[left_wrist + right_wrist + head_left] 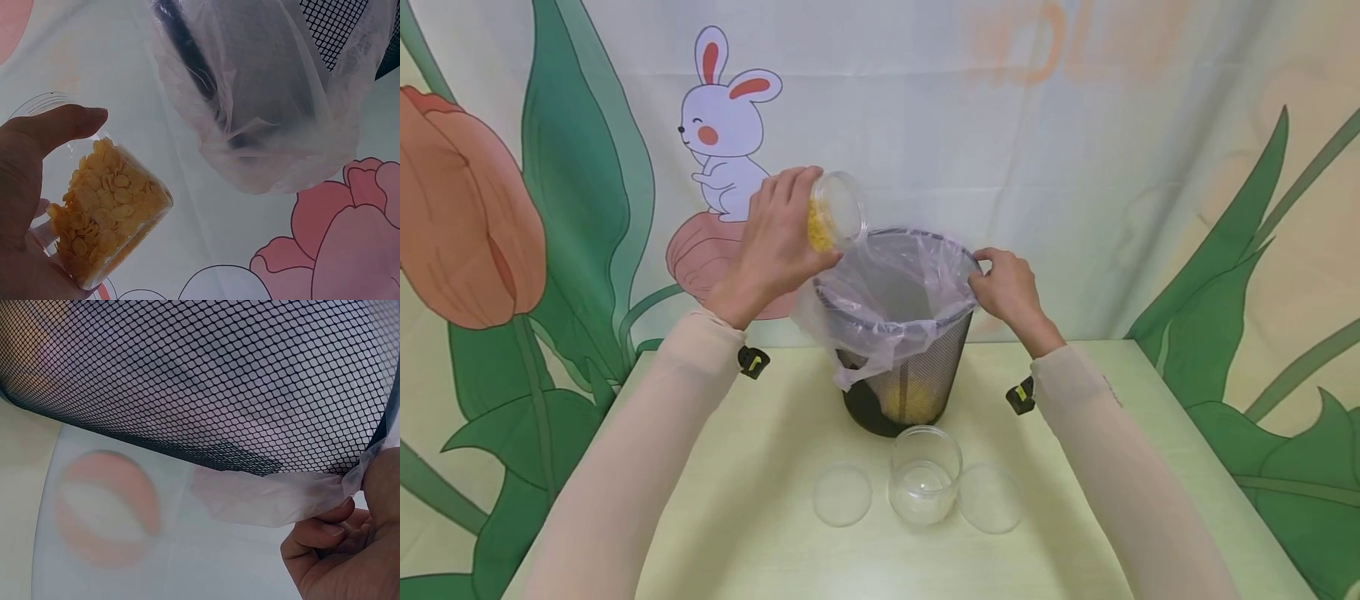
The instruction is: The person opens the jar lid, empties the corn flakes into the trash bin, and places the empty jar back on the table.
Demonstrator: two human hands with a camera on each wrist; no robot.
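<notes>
My left hand [780, 233] grips a clear plastic jar [841, 208], tilted with its mouth toward the bin, just above the rim's left side. Yellow flakes [115, 203] like cornflakes fill part of it in the left wrist view. A black mesh trash bin [946, 358] stands on the table, lined with a translucent pinkish plastic bag [880, 333] folded over its rim. More yellow flakes [913, 402] show through the mesh at the bottom. My right hand [1009, 287] pinches the bin's right rim with the bag [262, 497] between thumb and fingers.
In front of the bin, a clear jar [925, 479] without flakes stands on the pale table [760, 542]. Two clear round lids lie beside it, a left lid [842, 495] and a right lid [992, 498]. A printed curtain [1075, 167] hangs behind the table.
</notes>
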